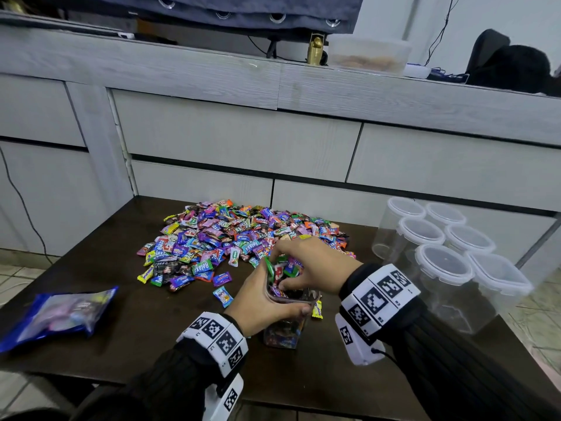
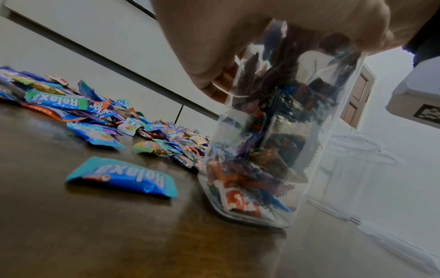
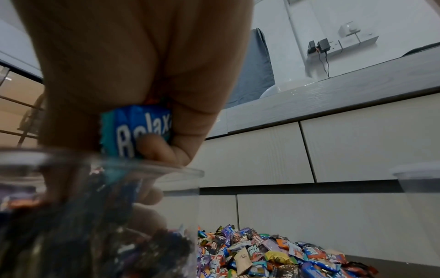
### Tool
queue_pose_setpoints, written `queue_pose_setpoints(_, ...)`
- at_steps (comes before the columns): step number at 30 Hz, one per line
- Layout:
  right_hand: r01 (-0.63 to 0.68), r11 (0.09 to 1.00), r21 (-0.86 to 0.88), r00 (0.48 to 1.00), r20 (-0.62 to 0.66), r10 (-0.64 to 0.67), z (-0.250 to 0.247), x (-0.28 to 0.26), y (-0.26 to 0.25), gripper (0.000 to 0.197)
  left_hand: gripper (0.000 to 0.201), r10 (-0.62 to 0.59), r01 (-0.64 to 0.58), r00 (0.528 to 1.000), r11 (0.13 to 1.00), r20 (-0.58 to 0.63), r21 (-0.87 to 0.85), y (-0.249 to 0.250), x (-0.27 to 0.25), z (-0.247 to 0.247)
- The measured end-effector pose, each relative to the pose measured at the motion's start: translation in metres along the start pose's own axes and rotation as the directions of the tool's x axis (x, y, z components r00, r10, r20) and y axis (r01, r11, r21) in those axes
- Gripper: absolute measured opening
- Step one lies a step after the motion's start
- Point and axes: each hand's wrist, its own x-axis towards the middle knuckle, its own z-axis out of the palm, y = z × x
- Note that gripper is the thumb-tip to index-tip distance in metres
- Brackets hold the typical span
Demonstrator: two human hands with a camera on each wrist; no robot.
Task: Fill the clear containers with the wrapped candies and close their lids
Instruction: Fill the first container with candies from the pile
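A crinkled blue bag (image 1: 57, 314) lies at the table's (image 1: 100, 262) left edge. Behind centre spreads the heap of glossy, foil-wrapped candies (image 1: 243, 238). Near the front stands the open jar (image 1: 283, 332), clear, square-sided plastic, mostly full. The left hand (image 1: 267, 302) wraps round its rim; the right hand (image 1: 309, 268) clutches a bunch of candies over the mouth, perhaps touching the rim. At right stand 6 lidded clear jars (image 1: 443, 268).
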Motion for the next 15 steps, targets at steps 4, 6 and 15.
queue_pose_setpoints(4, 0.011, 0.999, -0.049, 0.999, 0.049, -0.009, 0.001, 0.002, 0.0, 0.032, 0.076, -0.002, 0.002, 1.0, 1.0, -0.001, -0.019, -0.003, 0.001, 0.0)
queue_pose_setpoints(6, -0.018, 1.0, -0.014, 1.0, 0.01, 0.018, -0.003, 0.002, 0.001, 0.037, 0.077, 0.003, -0.003, 1.0, 1.0, 0.004, -0.011, -0.003, 0.0, -0.001)
queue_pose_setpoints(15, 0.027, 0.981, 0.19, 0.988, -0.155, 0.003, -0.002, 0.003, -0.004, 0.029, 0.091, 0.016, -0.016, 1.0, 1.0, -0.006, -0.01, 0.0, 0.0, 0.001)
